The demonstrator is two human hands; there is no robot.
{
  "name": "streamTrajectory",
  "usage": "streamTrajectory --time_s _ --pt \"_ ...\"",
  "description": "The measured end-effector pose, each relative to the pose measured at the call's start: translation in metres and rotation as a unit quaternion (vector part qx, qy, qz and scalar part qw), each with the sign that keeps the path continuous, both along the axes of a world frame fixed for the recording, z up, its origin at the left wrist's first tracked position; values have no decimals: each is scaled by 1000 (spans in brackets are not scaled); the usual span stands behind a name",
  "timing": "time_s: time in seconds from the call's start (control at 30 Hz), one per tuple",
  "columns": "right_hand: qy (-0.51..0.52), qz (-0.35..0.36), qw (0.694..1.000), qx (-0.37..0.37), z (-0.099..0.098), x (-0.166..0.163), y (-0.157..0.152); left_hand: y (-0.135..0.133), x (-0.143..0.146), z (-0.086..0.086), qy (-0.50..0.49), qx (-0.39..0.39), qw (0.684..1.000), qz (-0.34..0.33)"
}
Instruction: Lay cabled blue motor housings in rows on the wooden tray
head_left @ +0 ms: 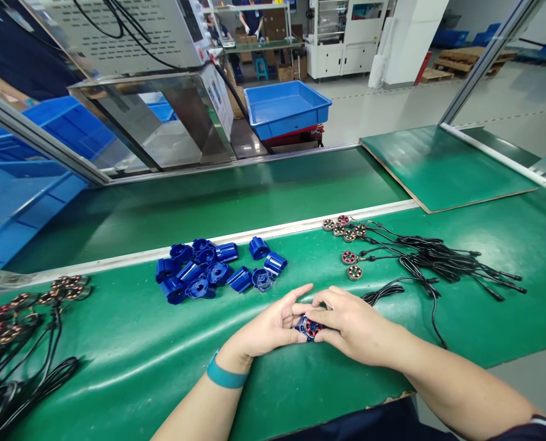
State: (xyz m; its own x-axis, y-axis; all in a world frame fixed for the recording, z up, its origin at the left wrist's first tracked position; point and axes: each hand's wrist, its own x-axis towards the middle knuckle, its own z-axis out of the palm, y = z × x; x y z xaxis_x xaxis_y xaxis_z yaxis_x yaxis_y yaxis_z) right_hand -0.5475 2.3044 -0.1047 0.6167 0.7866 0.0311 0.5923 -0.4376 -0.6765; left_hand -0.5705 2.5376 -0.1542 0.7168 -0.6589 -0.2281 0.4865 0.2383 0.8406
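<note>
My left hand (pixel 280 321) is closed around a blue cylindrical housing (pixel 302 326), its thumb below and index finger stretched out. A round motor stator (pixel 313 328) with red and copper windings sits at the housing's open end, facing up. My right hand (pixel 351 324) grips the stator from the right, thumb and fingers at its rim. How deep the stator sits is hidden by the fingers. Just beyond my hands lies a pile of blue housings (pixel 218 274). A black cable (pixel 383 295) runs out from behind my right hand.
Several stators (pixel 354 272) with black cables (pixel 438 257) lie at the right. More wired stators (pixel 7 324) are heaped at the left edge. A white rail (pixel 273 231) separates the mat from a green belt (pixel 199 205). A green board (pixel 447 162) lies at the far right.
</note>
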Motion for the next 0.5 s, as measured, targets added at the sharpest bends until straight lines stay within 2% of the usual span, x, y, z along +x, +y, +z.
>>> streamTrajectory --time_s 0.17,0.37,0.5 --pt "43 -9 999 9 0 0 -1 -2 0 1 -10 2 1000 3" --pt "33 -23 998 49 -2 -1 0 -3 0 5 -30 19 999 29" --pt "6 -37 998 48 -10 0 3 -5 -1 4 -39 18 998 54"
